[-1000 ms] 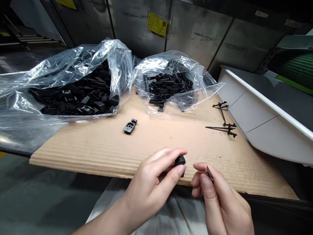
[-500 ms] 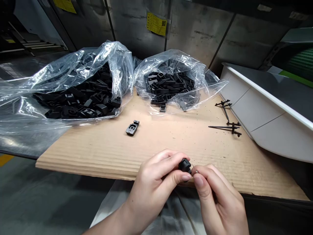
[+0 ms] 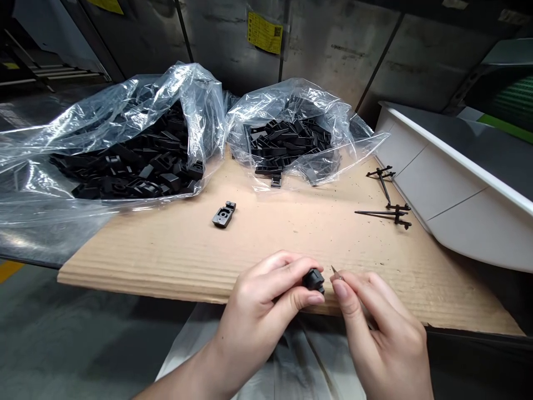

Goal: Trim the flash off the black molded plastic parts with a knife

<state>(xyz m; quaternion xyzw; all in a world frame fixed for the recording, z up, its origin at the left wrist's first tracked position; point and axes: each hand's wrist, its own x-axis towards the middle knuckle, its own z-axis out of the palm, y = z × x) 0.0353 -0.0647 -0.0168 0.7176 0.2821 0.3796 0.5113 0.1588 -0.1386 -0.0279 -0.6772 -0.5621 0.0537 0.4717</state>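
Cardboard (image 3: pixel 266 244) lies over the desk (image 3: pixel 16 244), scattered with dark specks, its corrugated edge toward the person; at eight to nine o'clock from the hands is a grey-green floor (image 3: pixel 83 344) with a yellow stripe (image 3: pixel 9 270). Metal panels (image 3: pixel 328 44) rise at twelve o'clock, one bearing a yellow label (image 3: pixel 265 33). The fingers of the left hand (image 3: pixel 266 305) are closed around a black part (image 3: pixel 313 280); at its three o'clock, the right hand (image 3: pixel 378 328) pinches a thin pointed piece (image 3: pixel 335 273) between thumb and forefinger, apart from that part. A loose black clip (image 3: pixel 224 215) lies at ten o'clock. Beyond it, a large clear bag (image 3: pixel 204 105) spills over black pieces (image 3: pixel 137 166), and a smaller bag (image 3: pixel 303 91) at eleven to twelve o'clock holds more (image 3: pixel 287 139). Two black sprues (image 3: pixel 397 214) lie between one and two o'clock, near a white bin (image 3: pixel 441 189) at two. The fingers hide much of the held part and most of the pointed piece; wrinkled plastic blurs the piles; the bin and right forearm are cut off, and the label's print is too small to read.
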